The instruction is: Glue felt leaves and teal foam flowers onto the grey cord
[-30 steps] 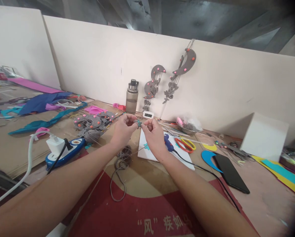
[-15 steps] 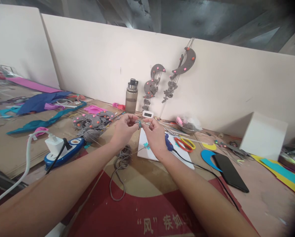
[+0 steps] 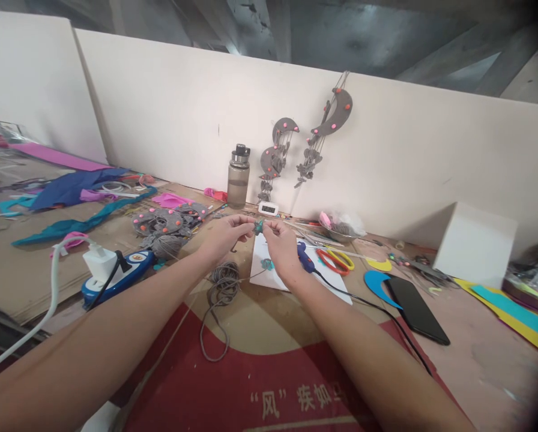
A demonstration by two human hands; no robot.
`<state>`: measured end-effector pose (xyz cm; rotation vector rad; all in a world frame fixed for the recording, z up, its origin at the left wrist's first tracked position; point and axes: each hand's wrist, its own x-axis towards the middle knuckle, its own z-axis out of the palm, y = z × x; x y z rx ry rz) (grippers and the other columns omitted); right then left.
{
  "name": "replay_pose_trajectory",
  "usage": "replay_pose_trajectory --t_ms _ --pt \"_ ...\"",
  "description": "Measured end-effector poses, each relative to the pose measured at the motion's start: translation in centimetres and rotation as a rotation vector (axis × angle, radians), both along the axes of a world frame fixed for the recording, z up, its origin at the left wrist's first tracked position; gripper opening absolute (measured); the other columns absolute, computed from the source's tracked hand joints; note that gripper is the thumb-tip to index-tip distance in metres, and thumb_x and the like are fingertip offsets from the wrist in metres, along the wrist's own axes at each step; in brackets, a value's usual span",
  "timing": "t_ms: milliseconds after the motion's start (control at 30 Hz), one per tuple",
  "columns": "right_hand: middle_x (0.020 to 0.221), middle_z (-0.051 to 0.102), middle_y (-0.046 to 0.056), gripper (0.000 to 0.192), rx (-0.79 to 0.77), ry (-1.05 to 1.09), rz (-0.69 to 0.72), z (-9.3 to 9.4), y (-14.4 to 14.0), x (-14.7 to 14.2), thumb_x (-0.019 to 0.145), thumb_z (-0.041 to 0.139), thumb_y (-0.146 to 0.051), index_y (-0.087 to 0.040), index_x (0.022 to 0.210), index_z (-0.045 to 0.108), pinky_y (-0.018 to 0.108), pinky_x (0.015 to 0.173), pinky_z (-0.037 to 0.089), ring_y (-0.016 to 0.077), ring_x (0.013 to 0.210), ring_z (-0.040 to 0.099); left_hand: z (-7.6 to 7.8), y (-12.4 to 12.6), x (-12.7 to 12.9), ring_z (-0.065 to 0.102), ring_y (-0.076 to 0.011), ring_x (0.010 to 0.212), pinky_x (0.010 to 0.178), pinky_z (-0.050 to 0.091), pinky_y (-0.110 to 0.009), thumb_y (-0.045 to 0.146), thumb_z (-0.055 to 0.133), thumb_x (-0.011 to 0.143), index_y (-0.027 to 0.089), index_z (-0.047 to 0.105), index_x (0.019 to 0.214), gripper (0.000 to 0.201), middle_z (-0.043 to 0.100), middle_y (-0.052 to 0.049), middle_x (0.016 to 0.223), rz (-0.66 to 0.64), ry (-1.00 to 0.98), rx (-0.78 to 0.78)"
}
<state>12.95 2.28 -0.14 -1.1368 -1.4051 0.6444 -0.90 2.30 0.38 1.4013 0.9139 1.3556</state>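
My left hand (image 3: 224,235) and my right hand (image 3: 281,247) meet above the bench, both pinching a small teal felt piece (image 3: 259,226) on grey yarn. A strand of that yarn runs down to a loose grey yarn coil (image 3: 224,282) on the cardboard below my left wrist. Under my right hand lies a white board (image 3: 323,285) with another small teal piece (image 3: 266,263) on it. A blue glue gun (image 3: 305,259) rests on the board just right of my right hand.
A blue power strip (image 3: 116,276) with a white plug sits at left, a grey yarn ball (image 3: 166,245) and grey felt moons (image 3: 165,219) beyond it. A bottle (image 3: 238,177), scissors (image 3: 336,260), a black phone (image 3: 414,309) and a white box (image 3: 475,247) stand around.
Both hands have kept pinching the teal piece and shifted slightly right and down in view; the fingers have worked the yarn. Nothing was let go.
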Motion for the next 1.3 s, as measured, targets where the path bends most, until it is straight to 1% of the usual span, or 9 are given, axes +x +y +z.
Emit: replay_pose_trajectory --t_ms 200,367,500,567,667,767,967,1100,1300 --pt "0.067 0.058 -0.002 0.02 0.012 -0.021 0.016 -0.4 -0.4 -0.4 0.074 0.05 -0.033 -0.016 0.078 0.061 0.022 0.053 0.033 0.01 0.055 0.044 -0.3 0.3 -0.4 0.049 -0.0104 0.059 0.057 0.037 -0.024 0.029 0.06 0.071 0.014 0.065 0.077 0.017 0.059 -0.001 0.064 0.045 0.192 0.085" --pt "0.065 0.058 -0.002 0.021 0.008 -0.045 0.034 -0.4 -0.8 -0.6 0.075 0.05 -0.034 -0.016 0.076 0.061 0.022 0.055 0.034 0.0104 0.057 0.046 -0.2 0.4 -0.4 0.045 -0.0092 0.054 0.053 0.033 -0.023 0.021 0.056 0.068 0.014 0.062 0.066 0.01 0.054 0.001 0.058 0.09 0.281 0.093" --pt "0.065 0.058 -0.002 0.02 -0.008 -0.039 0.037 -0.5 -0.8 -0.7 0.075 0.05 -0.033 -0.016 0.075 0.061 0.022 0.056 0.034 0.0101 0.057 0.045 -0.3 0.5 -0.3 0.044 -0.0086 0.053 0.051 0.031 -0.023 0.023 0.058 0.068 0.014 0.058 0.06 0.011 0.053 0.001 0.056 0.049 0.179 0.031" --pt "0.061 0.055 -0.003 0.02 -0.028 -0.017 0.028 -0.6 -0.6 -0.7 0.074 0.05 -0.033 -0.017 0.074 0.06 0.022 0.053 0.031 0.0095 0.053 0.042 -0.4 0.6 -0.4 0.045 -0.0084 0.052 0.052 0.032 -0.023 0.027 0.062 0.068 0.014 0.058 0.059 0.016 0.054 0.0 0.056 -0.022 0.091 -0.033" --pt "0.057 0.051 -0.005 0.02 -0.046 0.02 0.013 -0.9 -0.2 -0.6 0.074 0.05 -0.035 -0.017 0.074 0.059 0.022 0.049 0.027 0.009 0.05 0.038 -0.5 0.8 -0.6 0.049 -0.0088 0.056 0.056 0.036 -0.023 0.03 0.069 0.066 0.012 0.062 0.065 0.019 0.056 -0.001 0.06 -0.172 -0.056 -0.12" --pt "0.058 0.051 -0.005 0.019 -0.036 0.039 0.004 -1.2 0.1 -0.5 0.074 0.05 -0.035 -0.018 0.073 0.058 0.021 0.049 0.027 0.0089 0.05 0.038 -0.6 1.0 -0.9 0.053 -0.0098 0.059 0.058 0.039 -0.023 0.032 0.071 0.065 0.012 0.064 0.069 0.022 0.059 -0.002 0.063 -0.227 -0.114 -0.141" --pt "0.06 0.052 -0.004 0.02 -0.038 0.002 -0.001 -1.0 -0.2 -0.6 0.073 0.048 -0.034 -0.017 0.076 0.059 0.022 0.049 0.028 0.009 0.05 0.039 -0.7 1.0 -0.8 0.051 -0.0094 0.055 0.054 0.036 -0.023 0.029 0.07 0.066 0.013 0.064 0.072 0.018 0.06 -0.001 0.06 -0.141 -0.043 -0.088" --pt "0.062 0.054 -0.003 0.02 -0.024 -0.027 -0.008 -0.6 -0.6 -0.7 0.073 0.049 -0.033 -0.017 0.076 0.059 0.022 0.05 0.03 0.0094 0.052 0.041 -0.7 1.0 -0.7 0.05 -0.0088 0.054 0.053 0.035 -0.022 0.028 0.067 0.068 0.013 0.063 0.071 0.016 0.059 -0.001 0.059 -0.107 0.024 -0.045" --pt "0.064 0.056 -0.003 0.018 -0.015 -0.048 -0.005 -0.3 -1.2 -0.9 0.073 0.049 -0.031 -0.016 0.076 0.06 0.022 0.054 0.033 0.0102 0.056 0.045 -0.4 0.8 -0.5 0.045 -0.0072 0.05 0.049 0.031 -0.021 0.023 0.063 0.067 0.014 0.061 0.066 0.009 0.057 0.001 0.056 -0.013 0.115 0.02"
